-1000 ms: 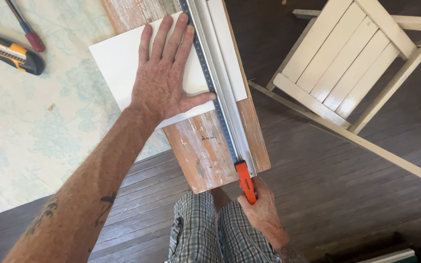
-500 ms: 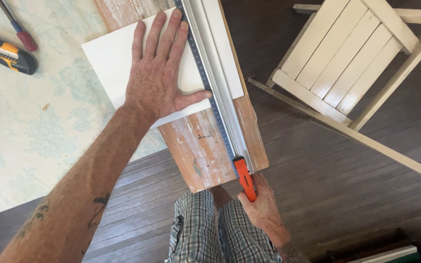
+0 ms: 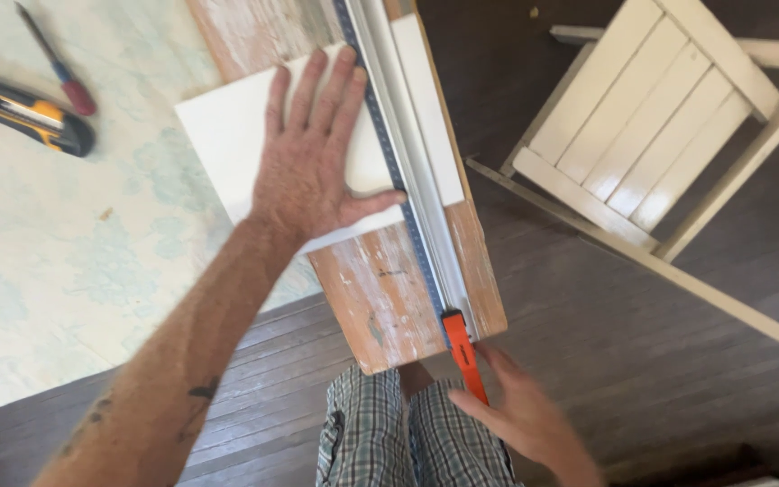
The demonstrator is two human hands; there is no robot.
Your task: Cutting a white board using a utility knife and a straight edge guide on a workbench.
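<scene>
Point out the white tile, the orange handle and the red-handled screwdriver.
white tile (image 3: 227, 144), head view, bare surface left of the hand.
orange handle (image 3: 463, 353), head view, middle of the grip.
red-handled screwdriver (image 3: 77, 96), head view, on the red handle.

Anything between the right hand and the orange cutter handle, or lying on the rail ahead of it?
Nothing visible. The right hand is already at the orange handle. The rail runs bare up across the white tile; the left hand lies flat beside it.

The white chair (image 3: 660, 135) and cutter rail (image 3: 389, 108) run off frame.
</scene>
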